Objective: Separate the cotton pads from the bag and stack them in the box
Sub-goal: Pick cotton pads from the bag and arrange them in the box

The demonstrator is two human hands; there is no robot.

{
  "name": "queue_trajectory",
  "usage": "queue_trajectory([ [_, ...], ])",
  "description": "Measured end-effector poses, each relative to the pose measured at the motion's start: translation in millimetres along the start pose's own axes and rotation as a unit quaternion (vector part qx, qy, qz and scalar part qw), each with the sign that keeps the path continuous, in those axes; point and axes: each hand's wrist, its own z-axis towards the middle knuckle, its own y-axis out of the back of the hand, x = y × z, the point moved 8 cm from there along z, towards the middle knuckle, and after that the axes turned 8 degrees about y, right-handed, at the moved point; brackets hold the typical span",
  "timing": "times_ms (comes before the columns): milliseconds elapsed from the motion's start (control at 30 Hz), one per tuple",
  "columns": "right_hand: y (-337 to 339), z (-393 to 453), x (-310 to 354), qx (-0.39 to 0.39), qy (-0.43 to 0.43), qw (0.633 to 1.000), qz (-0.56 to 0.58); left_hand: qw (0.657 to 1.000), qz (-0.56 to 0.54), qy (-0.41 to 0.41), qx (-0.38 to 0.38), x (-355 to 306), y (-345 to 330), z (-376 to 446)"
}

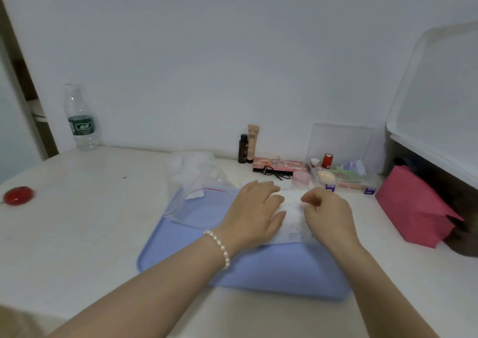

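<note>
White wall is backing a pale worktop (90, 234), where a blue tray (258, 273) is sitting near the front edge, probably to keep loose pads together. On the tray's far right part, a white stack of pads (291, 216) is lying between the two hands. The left hand (254, 213) is resting flat on the stack's left side, fingers straight and spread, seemingly pinning it so it does not slide. The right hand (327, 213) is hovering at the stack's right side with fingers curled in; whether they are pinching a pad I cannot tell. A clear bag (204, 203) with a red zip line is lying open across the tray's far left corner, more pads showing through its back part. The box (341, 156), clear with its lid standing up, is waiting just beyond the tray toward the worktop's back right, already crowded with small cosmetics, so stacking there looks tight.
</note>
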Motion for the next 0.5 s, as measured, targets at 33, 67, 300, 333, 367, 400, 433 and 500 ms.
queue_trajectory([
  [33,4.3,-7.3,18.2,-0.027,0.034,0.999,0.031,0.997,0.016,-0.015,-0.079,5.8,19.1,-12.0],
  [67,-0.7,-13.9,37.9,-0.023,0.071,0.995,0.060,0.991,0.044,-0.008,-0.124,18.1,34.3,-25.5],
  [300,-137.1,-34.0,116.4,0.206,0.206,0.953,0.081,0.970,0.097,0.222,-0.007,163.5,49.7,-100.7],
  [333,-156.6,-30.7,121.6,0.220,0.210,0.950,0.071,0.966,0.059,0.251,0.004,174.2,47.5,-106.1],
  [367,-172.6,-26.8,127.9,0.233,0.214,0.947,0.058,0.962,0.026,0.272,0.003,181.1,44.8,-109.8],
  [400,-186.8,-21.1,133.1,0.238,0.216,0.946,0.044,0.957,-0.001,0.288,-0.008,186.4,42.5,-111.9],
  [433,-198.6,-14.7,135.8,0.248,0.208,0.946,0.028,0.954,-0.025,0.297,-0.022,188.6,40.1,-112.3],
  [500,-217.4,3.9,135.4,0.246,0.178,0.953,-0.009,0.950,-0.056,0.304,-0.051,187.4,36.9,-107.9],
])
